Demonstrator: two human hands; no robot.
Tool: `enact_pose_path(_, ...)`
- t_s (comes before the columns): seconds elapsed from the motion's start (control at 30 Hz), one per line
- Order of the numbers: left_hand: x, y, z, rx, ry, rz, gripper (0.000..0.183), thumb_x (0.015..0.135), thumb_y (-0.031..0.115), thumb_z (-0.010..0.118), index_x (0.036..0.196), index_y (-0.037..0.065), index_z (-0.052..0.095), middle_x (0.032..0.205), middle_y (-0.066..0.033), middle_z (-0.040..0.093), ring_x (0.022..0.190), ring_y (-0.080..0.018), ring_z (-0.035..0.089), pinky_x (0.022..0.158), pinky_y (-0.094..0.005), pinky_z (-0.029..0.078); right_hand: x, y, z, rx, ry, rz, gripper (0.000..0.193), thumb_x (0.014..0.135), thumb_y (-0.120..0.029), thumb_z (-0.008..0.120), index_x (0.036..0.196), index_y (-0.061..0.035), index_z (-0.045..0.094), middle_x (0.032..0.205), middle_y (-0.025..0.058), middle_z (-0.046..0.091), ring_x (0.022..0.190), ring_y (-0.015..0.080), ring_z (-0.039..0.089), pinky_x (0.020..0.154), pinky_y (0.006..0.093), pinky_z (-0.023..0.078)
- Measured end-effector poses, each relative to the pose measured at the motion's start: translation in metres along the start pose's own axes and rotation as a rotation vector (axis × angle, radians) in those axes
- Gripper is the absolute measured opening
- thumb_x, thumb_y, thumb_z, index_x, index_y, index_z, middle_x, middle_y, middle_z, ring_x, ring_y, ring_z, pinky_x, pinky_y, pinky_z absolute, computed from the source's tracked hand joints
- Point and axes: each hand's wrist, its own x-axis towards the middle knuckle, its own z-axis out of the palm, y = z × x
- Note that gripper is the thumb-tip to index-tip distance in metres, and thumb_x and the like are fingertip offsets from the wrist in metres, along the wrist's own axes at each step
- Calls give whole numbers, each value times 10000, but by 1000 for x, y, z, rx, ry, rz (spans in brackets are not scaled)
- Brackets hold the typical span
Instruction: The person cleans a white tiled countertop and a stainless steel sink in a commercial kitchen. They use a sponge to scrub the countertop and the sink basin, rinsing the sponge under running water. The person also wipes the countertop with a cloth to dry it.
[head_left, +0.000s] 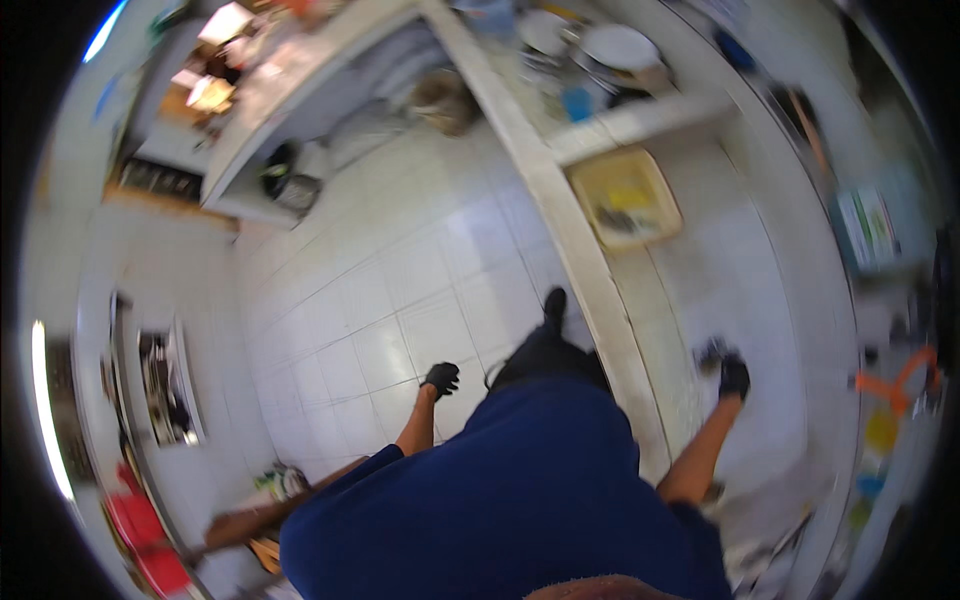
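My left hand (441, 379), in a black glove, hangs over the tiled floor beside my body. Its fingers are loosely bent and apart, and nothing shows in them. My right hand (735, 378), gloved in black too, reaches down into a long white basin (755, 290) on my right. Right at its fingertips is a small dark grey clump (711, 353), blurred, possibly a scouring pad; whether the hand grips it cannot be made out. Farther along the basin stands a cream plastic tub (660, 222) with something yellow and grey inside.
A low pale ledge (590, 280) runs between me and the basin. Bowls and a pot (618, 48) stand beyond the tub. A large translucent jug (880, 230) and orange-handled item (900, 385) are at the right. A brown bundle (443, 102) lies under the far counter.
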Motion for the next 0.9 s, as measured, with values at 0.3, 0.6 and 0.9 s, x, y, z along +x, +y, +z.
enact_pose_path(0.3, -5, -39, 9, 89, 42, 6, 330, 835, 263, 498, 1130, 115, 501, 942, -129, 608, 747, -262, 595, 615, -373, 478, -14, -26, -12, 522, 299, 56, 273, 818, -228, 523, 1028, -63, 579, 1032, 129, 589, 979, 275, 548, 831, 340, 440)
enact_pose_path(0.6, 15, -24, -9, 109, 89, -76, 318, 836, 252, 505, 1121, 112, 504, 949, -139, 607, 766, -268, 597, 629, -378, 486, 4, -37, 49, 209, 198, 378, 537, 684, -345, 631, 1116, -61, 486, 1080, 163, 522, 975, 312, 528, 826, 378, 435)
enact_pose_path(0.9, -7, -10, -7, 138, 99, -61, 336, 843, 272, 493, 1145, 125, 481, 978, -126, 593, 755, -252, 601, 614, -391, 481, -5, -47, 73, 457, 344, 514, 473, 662, -367, 637, 1081, -171, 543, 979, 152, 581, 934, 326, 548, 803, 411, 440)
